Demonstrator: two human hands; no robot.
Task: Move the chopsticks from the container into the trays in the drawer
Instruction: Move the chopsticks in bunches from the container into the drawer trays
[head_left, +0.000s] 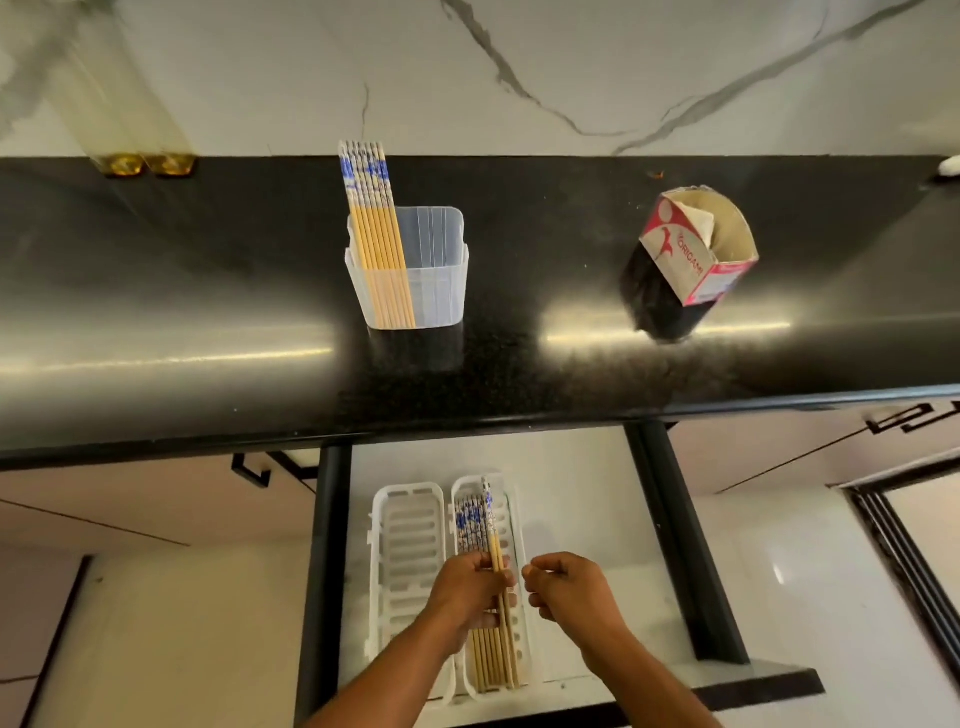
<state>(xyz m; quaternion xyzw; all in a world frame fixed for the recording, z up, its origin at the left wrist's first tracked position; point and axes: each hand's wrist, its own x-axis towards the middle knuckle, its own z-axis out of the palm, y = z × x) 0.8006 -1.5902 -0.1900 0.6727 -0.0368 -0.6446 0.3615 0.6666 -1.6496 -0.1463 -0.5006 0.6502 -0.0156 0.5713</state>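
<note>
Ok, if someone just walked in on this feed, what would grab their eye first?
Probably the two hands low in the middle: the left hand grips a pair of chopsticks over the right tray in the open drawer, which already holds several, while the right hand hovers empty beside it. Next, the clear container on the black counter, a row of chopsticks standing at its left side.

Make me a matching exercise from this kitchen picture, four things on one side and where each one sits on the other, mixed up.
Things:
1. clear container
2. cardboard box
3. left tray
4. right tray

Places or states:
A. in the drawer, holding no chopsticks
B. on the black counter, chopsticks standing in it
C. in the drawer, chopsticks lying in it
D. on the black counter, to the right, with red print

Pairs: 1-B, 2-D, 3-A, 4-C
</note>
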